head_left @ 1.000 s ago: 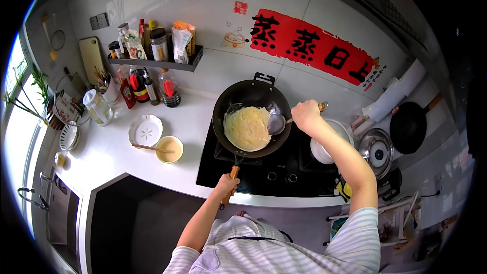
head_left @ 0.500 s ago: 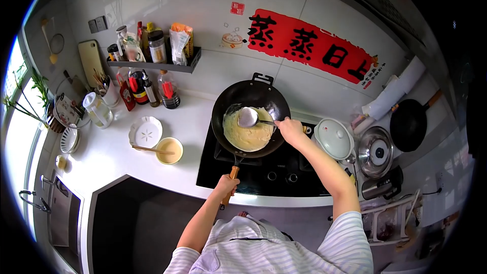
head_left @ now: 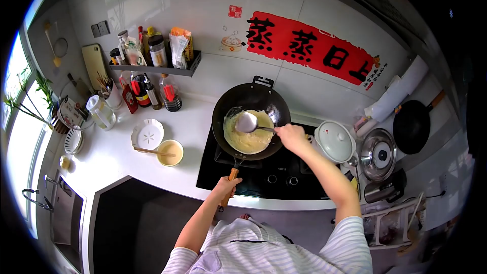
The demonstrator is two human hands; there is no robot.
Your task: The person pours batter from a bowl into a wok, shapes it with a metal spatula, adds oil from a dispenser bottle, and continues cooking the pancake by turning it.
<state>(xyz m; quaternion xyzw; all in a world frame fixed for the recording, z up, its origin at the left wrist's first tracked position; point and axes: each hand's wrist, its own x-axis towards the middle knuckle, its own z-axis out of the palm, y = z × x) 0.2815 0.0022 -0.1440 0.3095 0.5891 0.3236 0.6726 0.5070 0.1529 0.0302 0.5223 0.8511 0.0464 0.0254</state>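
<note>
Head view shows a dark wok (head_left: 278,105) on the black stove (head_left: 264,186), with a pale yellow, roughly round sheet of food (head_left: 253,145) lying in its bottom, somewhat wrinkled across the middle. The left grip (head_left: 226,187) is clenched around the wok's wooden handle (head_left: 234,173), which points toward the person and reaches past the front edge of the stove. The right grip (head_left: 292,137) is closed around the shaft of a metal ladle (head_left: 247,122) near the wok's right rim; the ladle's head is over the upper left part of the food, though whether it presses on it I cannot tell. Left of the stove, on the white tabletop (head_left: 109,165), stands a small bowl (head_left: 178,161) of cream-coloured contents, with a slim wooden utensil (head_left: 146,150) reaching out over its left rim. Just behind and to the left of that bowl sits a white scalloped dish (head_left: 147,135) with a flower-like pattern in its centre. Right of the wok is a white lidded pot (head_left: 335,142), and beyond it a round steel lid (head_left: 373,165) with a dark knob stands near a hanging black pan (head_left: 411,128).
</note>
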